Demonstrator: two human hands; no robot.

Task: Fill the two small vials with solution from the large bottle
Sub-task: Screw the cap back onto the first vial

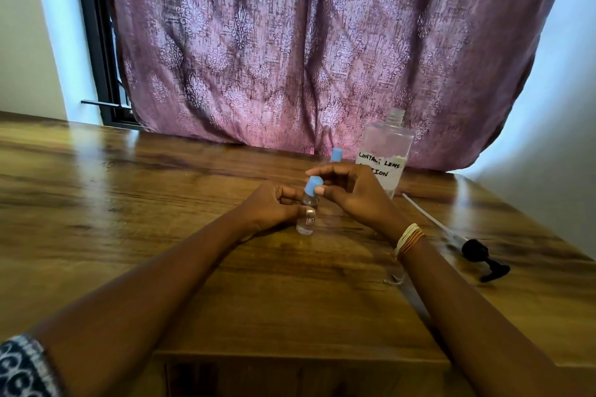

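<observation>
A small clear vial stands on the wooden table, with liquid in it. My left hand grips its body. My right hand pinches the vial's blue cap on its neck. Behind my right hand, a second vial shows only its blue cap. The large clear bottle stands uncapped at the back right, with a handwritten paper label reading "contact lens"; my right hand hides part of the label.
A black pump head with its long clear tube lies on the table to the right of my right wrist. A pink patterned curtain hangs behind the table. The table's front edge runs below my forearms.
</observation>
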